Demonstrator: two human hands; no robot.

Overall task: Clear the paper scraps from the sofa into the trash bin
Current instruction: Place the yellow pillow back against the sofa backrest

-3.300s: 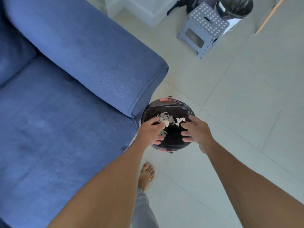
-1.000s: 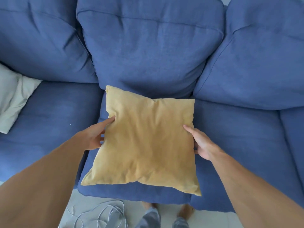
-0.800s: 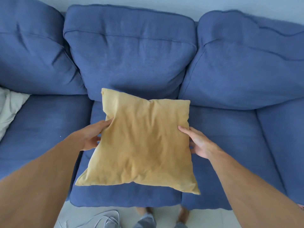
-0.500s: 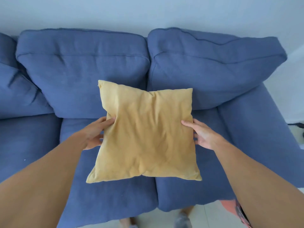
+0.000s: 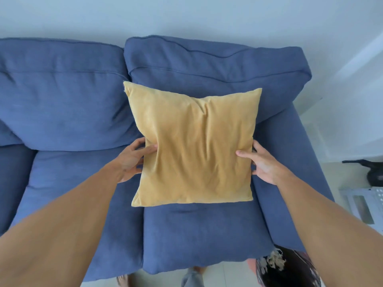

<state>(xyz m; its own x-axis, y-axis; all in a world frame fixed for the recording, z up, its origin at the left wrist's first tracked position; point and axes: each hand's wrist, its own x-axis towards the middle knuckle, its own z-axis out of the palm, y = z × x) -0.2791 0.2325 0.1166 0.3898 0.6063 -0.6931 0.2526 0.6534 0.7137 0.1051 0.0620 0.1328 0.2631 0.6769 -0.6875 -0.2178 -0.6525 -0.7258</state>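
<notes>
I hold a yellow square cushion [image 5: 194, 150] above the right-hand seat of the blue sofa [image 5: 199, 230]. My left hand [image 5: 132, 160] grips its left edge and my right hand [image 5: 263, 162] grips its right edge. The trash bin [image 5: 290, 272], lined with a black bag, stands on the floor by the sofa's right front corner, partly hidden by my right forearm. Pale paper scraps [image 5: 273, 261] lie inside it. No scraps show on the visible seat cushions.
The sofa's right armrest [image 5: 294, 172] runs beside the cushion. A grey step stool [image 5: 364, 206] and a dark object [image 5: 371, 172] sit on the tiled floor at the right. My feet [image 5: 192, 276] are at the sofa's front edge.
After dropping scraps into the bin, I took the yellow cushion in both hands. It has moved rightward along the sofa, from the middle seat to over the right-hand seat.
</notes>
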